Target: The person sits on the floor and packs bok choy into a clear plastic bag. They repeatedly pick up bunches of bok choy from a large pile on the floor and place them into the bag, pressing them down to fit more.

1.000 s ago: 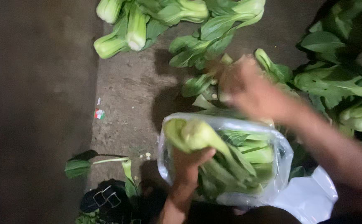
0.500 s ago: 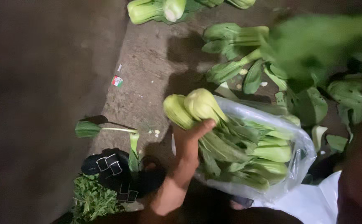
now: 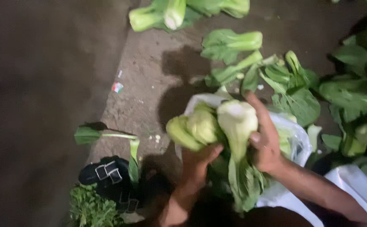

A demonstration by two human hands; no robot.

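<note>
Over clear plastic bag (image 3: pixel 294 138) | left hand (image 3: pixel 198 162) grips bag mouth, steadying it | right hand (image 3: pixel 265 138) clasps bok choy head (image 3: pixel 237 122), stem-end up | loose bok choy (image 3: pixel 234 42) beyond bag

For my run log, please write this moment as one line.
left hand: grips clear plastic bag | right hand: pushes bok choy in | ground: loose bok choy
</note>
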